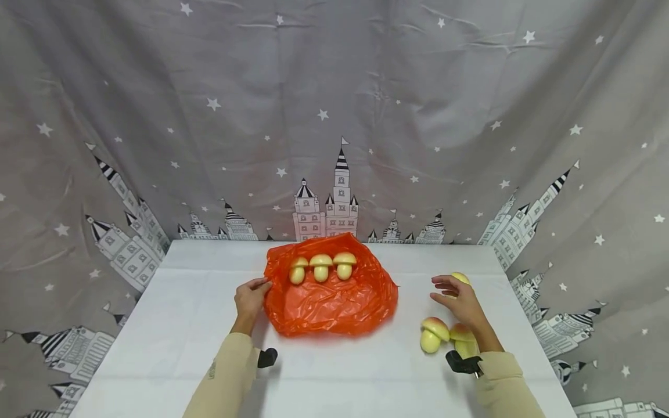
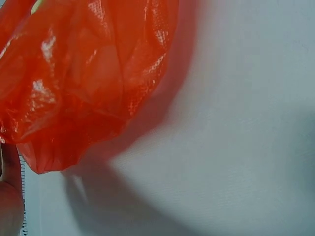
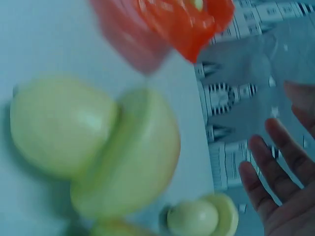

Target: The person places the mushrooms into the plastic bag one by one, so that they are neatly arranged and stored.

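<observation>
A red plastic bag [image 1: 340, 313] lies spread with its mouth open on the white table. Three yellow toy mushrooms [image 1: 321, 268] sit in a row in the bag's far part. My left hand [image 1: 251, 299] pinches the bag's left edge; the left wrist view has part of the hand [image 2: 10, 206] at the red plastic [image 2: 88, 73]. On the right, my right hand [image 1: 460, 301] is held over the loose mushrooms, its fingers [image 3: 275, 172] spread and holding nothing. One mushroom [image 1: 431, 335] lies nearer me, another [image 1: 463, 342] beside it, and a third [image 1: 461, 277] is partly hidden behind the hand.
The white table [image 1: 324, 389] runs back to a grey curtain [image 1: 313, 69] printed with stars and castles. The curtain also lines both sides. Black wrist cameras [image 1: 268, 357] hang at both sleeves.
</observation>
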A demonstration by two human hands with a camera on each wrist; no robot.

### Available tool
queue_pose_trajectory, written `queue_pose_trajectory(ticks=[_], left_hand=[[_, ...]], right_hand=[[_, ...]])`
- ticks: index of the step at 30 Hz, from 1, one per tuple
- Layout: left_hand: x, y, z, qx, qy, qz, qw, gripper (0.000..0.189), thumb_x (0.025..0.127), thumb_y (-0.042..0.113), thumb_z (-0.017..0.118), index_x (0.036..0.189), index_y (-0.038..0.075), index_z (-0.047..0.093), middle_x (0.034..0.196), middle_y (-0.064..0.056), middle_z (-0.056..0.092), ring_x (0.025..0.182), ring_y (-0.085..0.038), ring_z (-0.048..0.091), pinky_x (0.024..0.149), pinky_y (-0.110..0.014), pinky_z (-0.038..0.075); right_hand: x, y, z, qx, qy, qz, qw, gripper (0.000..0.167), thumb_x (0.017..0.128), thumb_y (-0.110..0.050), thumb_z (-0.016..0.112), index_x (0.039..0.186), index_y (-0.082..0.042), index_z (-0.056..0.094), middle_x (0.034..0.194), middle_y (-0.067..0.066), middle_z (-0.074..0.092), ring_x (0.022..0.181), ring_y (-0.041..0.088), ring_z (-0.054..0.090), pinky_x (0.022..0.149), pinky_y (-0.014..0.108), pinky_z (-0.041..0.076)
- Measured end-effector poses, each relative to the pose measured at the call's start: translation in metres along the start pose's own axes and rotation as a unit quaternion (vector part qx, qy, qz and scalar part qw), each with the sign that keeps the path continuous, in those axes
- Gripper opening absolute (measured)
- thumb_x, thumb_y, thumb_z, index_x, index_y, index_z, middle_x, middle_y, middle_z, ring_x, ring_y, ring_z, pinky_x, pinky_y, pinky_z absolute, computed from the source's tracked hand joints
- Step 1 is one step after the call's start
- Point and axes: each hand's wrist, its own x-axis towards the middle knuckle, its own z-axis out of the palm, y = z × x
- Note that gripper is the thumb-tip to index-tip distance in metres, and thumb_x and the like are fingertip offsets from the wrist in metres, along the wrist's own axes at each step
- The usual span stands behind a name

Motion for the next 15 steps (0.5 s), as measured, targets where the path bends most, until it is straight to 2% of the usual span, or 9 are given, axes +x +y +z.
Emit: queue_pose_trajectory(ticks=[7,10,15], left_hand=[[-0.001,0.0,0.002,-0.013,-0.01,-0.012,0.9998,0.032,0.096,0.017,0.059,0.123,-0.002,0.062,0.122,-0.025,0.06,0.112,-0.035,0.057,0.099,-0.042,0.047],[-0.001,0.0,0.001,-0.01,-0.012,-0.014,0.9998,0.032,0.097,0.017,0.058,0.123,-0.001,0.062,0.123,-0.025,0.06,0.112,-0.035,0.057,0.1,-0.042,0.047],[0.0,0.0,-0.002,0.003,-0.01,-0.013,0.9999,0.033,0.098,0.018,0.057,0.125,-0.001,0.06,0.125,-0.025,0.059,0.113,-0.035,0.056,0.1,-0.043,0.047]], right_hand=[[-0.016,0.017,-0.022,-0.016,-0.011,0.015,0.9997,0.041,0.087,-0.012,0.071,0.122,0.006,0.058,0.12,0.024,0.061,0.111,0.036,0.058,0.094,0.039,0.05],[-0.023,0.025,-0.024,-0.031,-0.017,0.027,0.999,0.039,0.087,-0.013,0.072,0.121,0.004,0.06,0.119,0.022,0.062,0.11,0.031,0.059,0.092,0.034,0.051],[-0.035,0.036,-0.024,-0.044,-0.014,0.042,0.9981,0.04,0.086,-0.016,0.073,0.12,0.002,0.062,0.12,0.021,0.062,0.108,0.025,0.059,0.092,0.035,0.05]])
